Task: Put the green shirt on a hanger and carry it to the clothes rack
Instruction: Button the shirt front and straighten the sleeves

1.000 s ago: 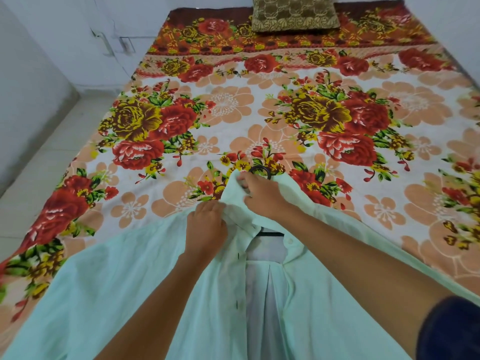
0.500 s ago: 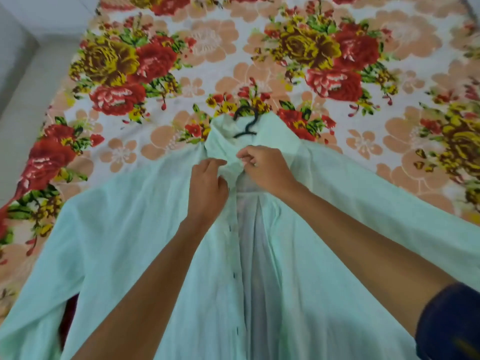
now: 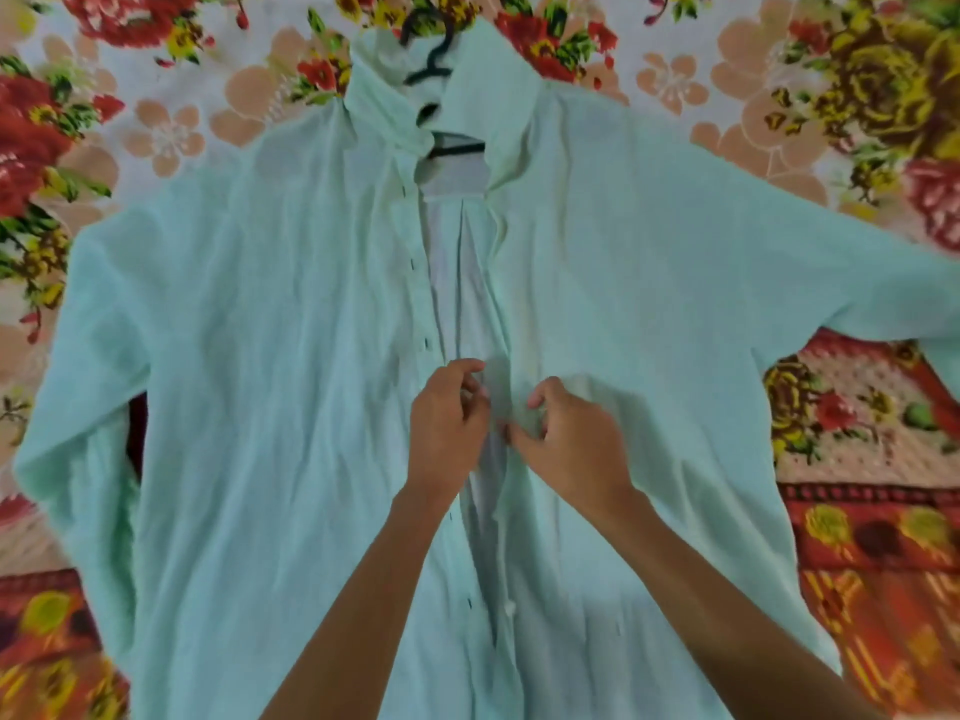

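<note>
Both my hands pinch the green shirt point(image 3: 291, 356) plackets mid-chest, left hand point(image 3: 448, 423) and right hand point(image 3: 571, 444) with fingers curled on cloth, shirt flat on the bed point(image 3: 857, 537) over its hanger point(image 3: 434, 59); I judge tugging could slip a shoulder off

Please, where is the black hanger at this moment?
In the head view, the black hanger is at the top centre, inside the collar of the green shirt. Its hook pokes out onto the floral bedsheet, far above both hands.
</note>
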